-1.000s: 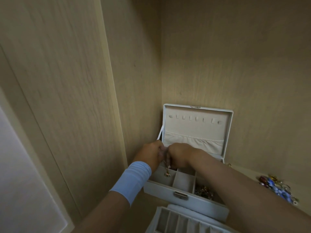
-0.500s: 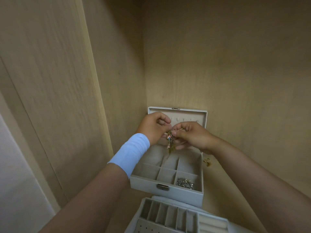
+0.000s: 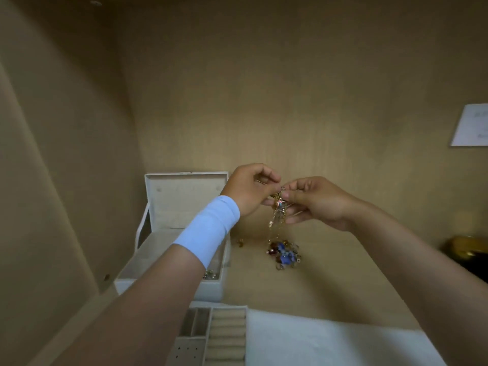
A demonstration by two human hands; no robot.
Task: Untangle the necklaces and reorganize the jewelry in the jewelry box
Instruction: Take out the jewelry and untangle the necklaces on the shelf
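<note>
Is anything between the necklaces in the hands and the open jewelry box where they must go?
Nothing visible blocks the way. The left hand and right hand pinch the tangled necklaces in the air, right of the jewelry box, whose lid stands open. Only a small gold piece lies on the shelf between.

- The necklace chains I pinch are thin gold metal, shiny.
- The bead pile to the right of the box looks glossy and glassy, blue and red.
- My jewelry box is matt white, with a soft pale cloth lining.
- My wristband is smooth blue cloth.
- The shelf is matt wood grain.
</note>
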